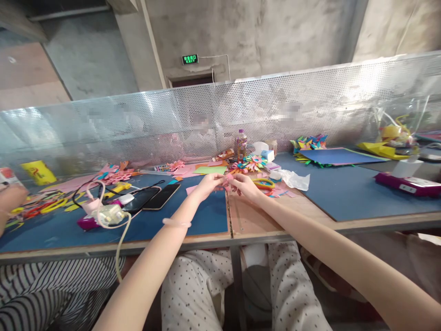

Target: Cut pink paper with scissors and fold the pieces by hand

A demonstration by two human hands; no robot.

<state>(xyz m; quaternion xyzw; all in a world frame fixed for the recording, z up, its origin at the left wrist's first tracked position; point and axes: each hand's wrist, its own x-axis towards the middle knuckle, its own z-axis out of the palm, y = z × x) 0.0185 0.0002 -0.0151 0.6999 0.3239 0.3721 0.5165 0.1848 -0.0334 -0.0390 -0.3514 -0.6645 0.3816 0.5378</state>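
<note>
Worktop (pixel 251 223) stretched before me; left of a small pink paper piece (pixel 228 180) lay a phone (pixel 161 197), seemingly set aside for working room. My left hand (pixel 209 185) and right hand (pixel 246 186) pinched that piece between them, probably to steady its shape. Beyond it sat a multicoloured flower (pixel 255 163), then a bottle (pixel 241 148).

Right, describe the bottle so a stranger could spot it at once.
Find the perforated screen behind the table. Near its middle, beyond the right hand, stands the bottle. Its purple cap tops everything right beside it.
</note>
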